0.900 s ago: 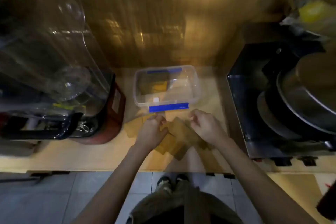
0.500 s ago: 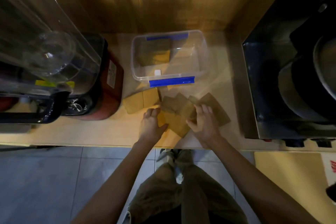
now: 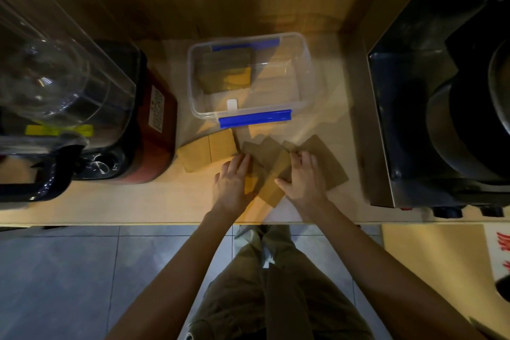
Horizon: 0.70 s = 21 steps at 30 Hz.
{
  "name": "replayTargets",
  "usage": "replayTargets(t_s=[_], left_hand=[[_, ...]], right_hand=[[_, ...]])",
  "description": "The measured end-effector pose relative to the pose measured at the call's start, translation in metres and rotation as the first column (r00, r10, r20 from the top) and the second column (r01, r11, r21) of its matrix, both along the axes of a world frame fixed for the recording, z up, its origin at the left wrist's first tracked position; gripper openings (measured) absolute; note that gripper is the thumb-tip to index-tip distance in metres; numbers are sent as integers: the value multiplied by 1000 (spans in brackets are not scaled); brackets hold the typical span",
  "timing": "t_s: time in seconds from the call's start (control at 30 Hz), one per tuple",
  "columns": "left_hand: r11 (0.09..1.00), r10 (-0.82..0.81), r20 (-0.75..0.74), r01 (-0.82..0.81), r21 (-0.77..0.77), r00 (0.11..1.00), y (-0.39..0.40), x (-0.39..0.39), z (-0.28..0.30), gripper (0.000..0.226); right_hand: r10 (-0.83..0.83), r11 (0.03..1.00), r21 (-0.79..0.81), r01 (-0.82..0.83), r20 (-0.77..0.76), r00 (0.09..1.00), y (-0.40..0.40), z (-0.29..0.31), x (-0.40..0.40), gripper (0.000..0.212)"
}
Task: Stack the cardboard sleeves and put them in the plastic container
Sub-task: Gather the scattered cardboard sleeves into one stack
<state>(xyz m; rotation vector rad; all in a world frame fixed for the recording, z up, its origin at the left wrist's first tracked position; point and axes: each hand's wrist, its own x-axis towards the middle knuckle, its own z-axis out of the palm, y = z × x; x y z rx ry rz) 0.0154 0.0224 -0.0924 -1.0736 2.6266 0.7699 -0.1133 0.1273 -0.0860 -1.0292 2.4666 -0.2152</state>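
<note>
Several brown cardboard sleeves (image 3: 269,159) lie fanned and overlapping on the pale counter, just in front of a clear plastic container (image 3: 305,69) with blue clips. A small stack of sleeves (image 3: 226,74) sits inside the container at its left. Two more sleeves (image 3: 208,152) lie side by side left of the pile. My left hand (image 3: 234,181) rests flat on the pile's left side, fingers together. My right hand (image 3: 302,178) presses on the pile's right side, its fingers over a sleeve edge. Neither hand lifts anything.
A blender with a clear jug and red base (image 3: 154,130) stands at the left. A dark metal appliance with a round pan (image 3: 441,119) fills the right. A wooden wall rises behind the container. The counter's front edge (image 3: 138,222) runs just behind my wrists.
The view has shifted, so the container and sleeves now sit higher in frame. Both hands have drawn back from near the container onto the fanned sleeves and pressed down on them.
</note>
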Motion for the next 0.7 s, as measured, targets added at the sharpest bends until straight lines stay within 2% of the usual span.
replayTargets(t_s=[0.13,0.2,0.23,0.27,0.3,0.33,0.37,0.4,0.43,0.47,0.53,0.7], left_hand=[[999,49,-62,-48,22,997,1,1,1,81],[986,152,-147,-140,88,977,3,2,1,76],[959,257,-209,-222,178,943,4,2,2,72],[884,413,-256,-316,345,874,5,1,5,67],[726,597,-248,-382,572,763,5,0,11,62],[487,764,-173,-381,786,621,4,-2,18,59],[228,872,-49,-317,920,487,1,-2,23,57],[13,916,77,-220,975,393,-1,0,25,56],[-143,922,173,-112,983,345,-4,3,27,59],[-251,913,239,-9,968,331,-7,7,28,65],[-366,874,282,154,918,396,-9,14,28,83],[-456,808,289,233,859,514,-10,23,36,93]], right_hand=[[-39,999,-12,39,36,999,-2,1,-1,59],[-78,996,-44,81,76,994,-4,7,-1,60],[-105,989,-91,115,114,988,-5,12,0,62],[-131,975,-155,156,164,978,-8,19,1,64],[-150,954,-225,199,219,964,-11,26,3,65],[-161,929,-282,240,275,948,-15,34,6,66],[-161,907,-323,270,327,931,-19,42,10,66],[-150,890,-354,287,367,918,-23,48,15,66],[-122,882,-377,281,394,911,-26,53,19,67],[-82,886,-388,255,409,909,-29,58,23,67],[15,905,-394,159,403,915,-30,63,28,69],[264,931,-328,-159,309,914,-28,63,27,72]])
